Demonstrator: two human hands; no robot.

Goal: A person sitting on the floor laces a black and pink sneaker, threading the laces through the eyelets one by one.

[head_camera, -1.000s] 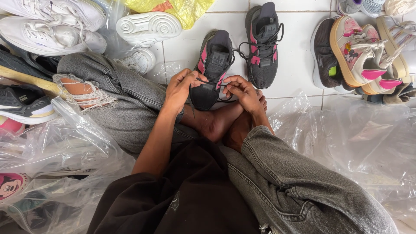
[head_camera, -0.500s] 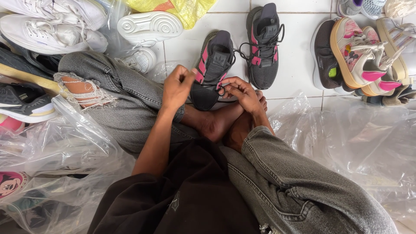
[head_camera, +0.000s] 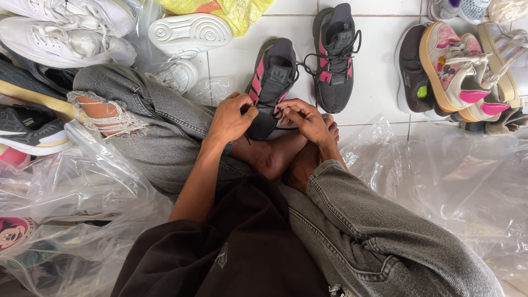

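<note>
Left hand (head_camera: 231, 118): fingers pinched shut on a black lace at the dark grey sneaker's (head_camera: 270, 82) heel end.
Right hand (head_camera: 304, 118): likewise pinching the lace.
Sneaker: at 12 o'clock from the bare feet (head_camera: 280, 157), on white tiles (head_camera: 379, 82).
Matching sneaker (head_camera: 336, 55): at 1 o'clock.

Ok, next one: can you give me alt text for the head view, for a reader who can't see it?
Seen from above, a person sitting cross-legged on a white tiled floor works the laces of a dark grey sneaker with pink stripes, left hand and right hand at its near end. Its matching sneaker lies beside it, with other shoes and clear plastic bags around.
</note>
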